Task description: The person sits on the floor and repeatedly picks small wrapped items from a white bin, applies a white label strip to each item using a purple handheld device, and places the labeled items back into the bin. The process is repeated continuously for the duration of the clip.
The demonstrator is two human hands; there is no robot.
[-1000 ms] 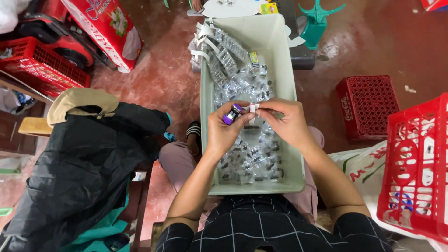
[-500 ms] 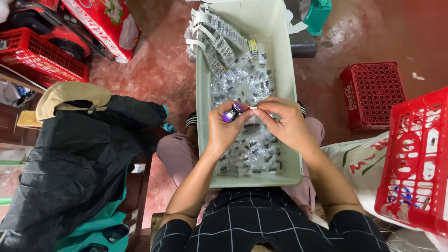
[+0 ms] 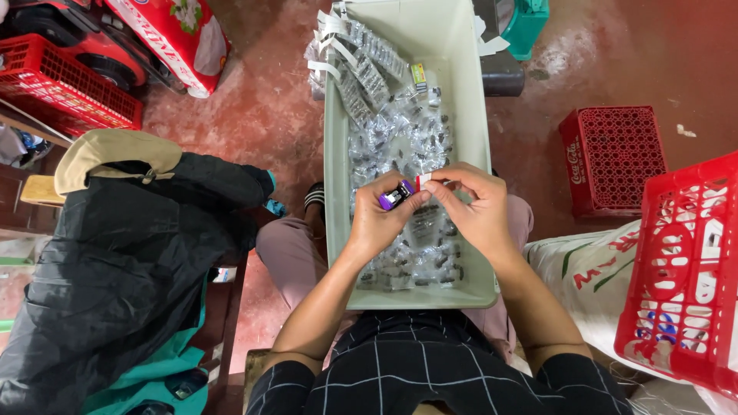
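My left hand [image 3: 378, 219] pinches a small purple and black object [image 3: 395, 195] over a long pale green tub [image 3: 332, 200] resting on my lap. My right hand [image 3: 475, 206] meets it from the right, its fingertips closed on a small white and red piece [image 3: 422, 180] at the object's end. The tub holds a heap of small clear packets [image 3: 407, 146] with dark parts inside, and strips of joined packets [image 3: 360, 61] hang over its far left corner.
A black jacket [image 3: 115, 261] lies over furniture at my left. Red crates stand at the far left [image 3: 54, 73], on the floor to the right [image 3: 615, 157], and close at my right [image 3: 688, 277]. A printed white sack [image 3: 592, 280] sits beside my right leg.
My hands have stayed joined on the small object over the tub. The view has shifted slightly, so the tub now sits a little higher in the frame.
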